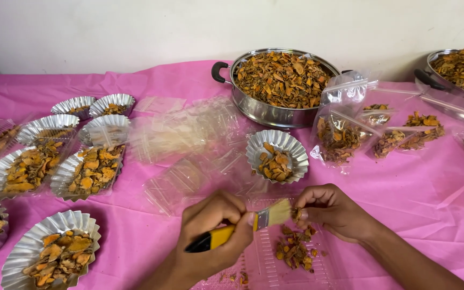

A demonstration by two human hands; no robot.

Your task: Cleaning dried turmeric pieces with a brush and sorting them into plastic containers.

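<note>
1. Both hands work close together over a clear plastic tray at the near edge of the pink tablecloth
2. Left hand is clamped around the yellow-and-black handle of a small paintbrush, whose pale bristles point right and touch the piece in the other hand
3. Right hand pinches a small dried orange-brown piece between its fingertips, just above the tray
4. A loose heap of dried pieces lies in the tray below both hands
5. Just beyond the hands stands a fluted foil cup partly filled with orange pieces, with a spread of empty clear zip bags to its left
6. Further back sits a steel pot with black handles, full of the dried material; a second pot shows at the far right edge
7. Filled clear zip bags lie to the right of the first pot, showing brown-orange contents
8. On the left, several foil trays hold orange slices, some slipped inside clear bags; one round foil cup sits near the front left corner
</note>
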